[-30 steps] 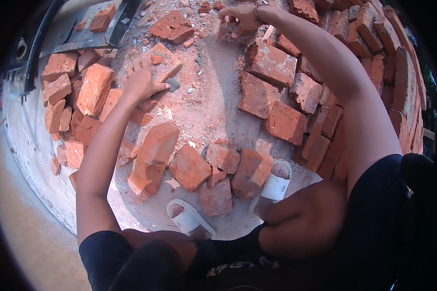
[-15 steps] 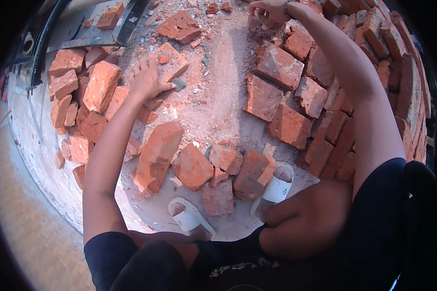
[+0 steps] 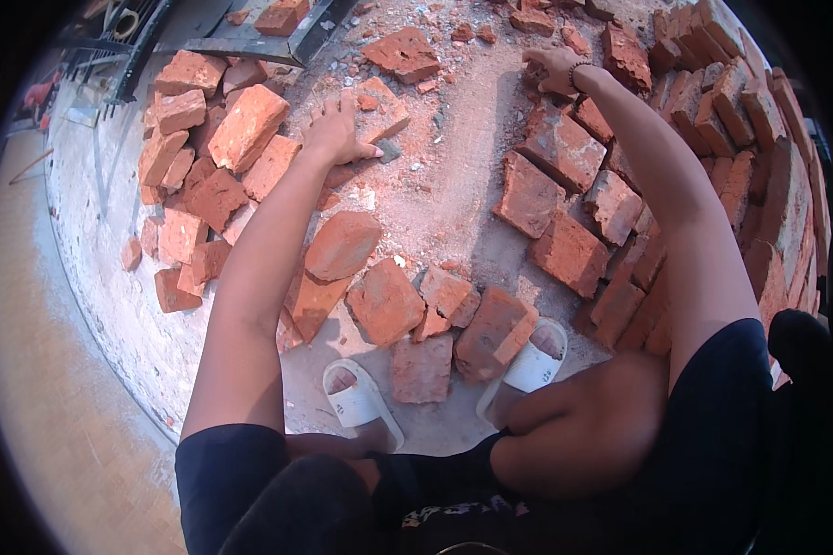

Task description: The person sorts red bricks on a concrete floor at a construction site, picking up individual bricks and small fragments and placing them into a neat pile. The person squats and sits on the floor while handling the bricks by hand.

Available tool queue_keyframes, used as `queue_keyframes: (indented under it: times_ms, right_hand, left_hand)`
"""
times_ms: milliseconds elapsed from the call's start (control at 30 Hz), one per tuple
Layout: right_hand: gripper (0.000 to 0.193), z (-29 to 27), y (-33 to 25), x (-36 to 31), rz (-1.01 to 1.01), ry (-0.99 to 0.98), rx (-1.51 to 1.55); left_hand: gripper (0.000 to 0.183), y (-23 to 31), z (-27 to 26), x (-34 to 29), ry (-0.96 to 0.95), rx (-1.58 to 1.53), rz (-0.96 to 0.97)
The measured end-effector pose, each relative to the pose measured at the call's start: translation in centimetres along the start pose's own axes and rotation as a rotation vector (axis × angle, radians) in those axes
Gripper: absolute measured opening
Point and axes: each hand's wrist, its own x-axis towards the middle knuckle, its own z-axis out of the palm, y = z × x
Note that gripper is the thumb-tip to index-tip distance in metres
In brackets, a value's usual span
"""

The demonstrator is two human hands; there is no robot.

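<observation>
My left hand [image 3: 339, 135] lies with its fingers spread beside a broken orange brick [image 3: 385, 107] on the rubble-strewn ground. Its thumb points toward a small grey stone piece [image 3: 390, 149]. Farther off on the right, my right hand [image 3: 555, 70] bends its fingers over the end of the brick pile. A dark reddish edge shows beneath those fingers, but what they close on is mostly hidden. Just nearer than this hand sits a large dusty brick [image 3: 565, 150]. A rounded brick piece [image 3: 343, 245] rests on another brick, next to my left forearm.
Loose bricks [image 3: 215, 196] are heaped on the left, and a tall brick stack [image 3: 777, 199] curves along the right. Several broken bricks [image 3: 386, 301] lie before my white sandals [image 3: 354, 396]. A dark metal frame [image 3: 310, 42] stands at the far left.
The whole view has shifted, so the bricks sit farther right. My right hand has come slightly nearer and its fingers are more bent. My left hand keeps its place by the broken brick.
</observation>
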Motion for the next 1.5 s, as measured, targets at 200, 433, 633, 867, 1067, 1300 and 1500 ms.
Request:
queue_keyframes:
  times_ms: [200, 433, 633, 867, 1067, 1300, 1500]
  right_hand:
    - [0.077, -0.8, -1.8, -1.9, -0.118, -0.039, -0.01]
    - [0.05, -2.7, -1.1, -3.6, 0.181, 0.143, 0.048]
    - [0.05, -1.8, 1.3, -2.0, 0.213, 0.038, 0.132]
    - [0.053, 1.3, 3.6, -3.6, 0.357, 0.273, 0.402]
    - [0.057, 1.5, 1.9, -3.2, 0.272, 0.276, 0.191]
    - [0.061, 2.5, 3.5, -1.1, 0.246, 0.226, 0.105]
    - [0.066, 2.0, 3.6, -0.7, 0.325, 0.118, 0.018]
  left_hand:
    - [0.124, 1.0, -2.3, -0.9, -0.013, -0.058, -0.036]
    - [0.121, 9.2, -2.6, -2.8, 0.191, -0.455, -0.121]
    - [0.112, 21.9, 0.8, -0.3, 0.177, -0.68, -0.229]
    - [0.1, 23.9, 0.3, 3.3, 0.213, -0.557, 0.09]
    - [0.104, 23.8, 2.0, 3.4, 0.241, -0.431, 0.176]
    - [0.1, 26.7, 1.6, 2.5, 0.223, -0.32, 0.029]
    - [0.097, 27.0, 3.0, 1.8, 0.25, -0.333, 0.011]
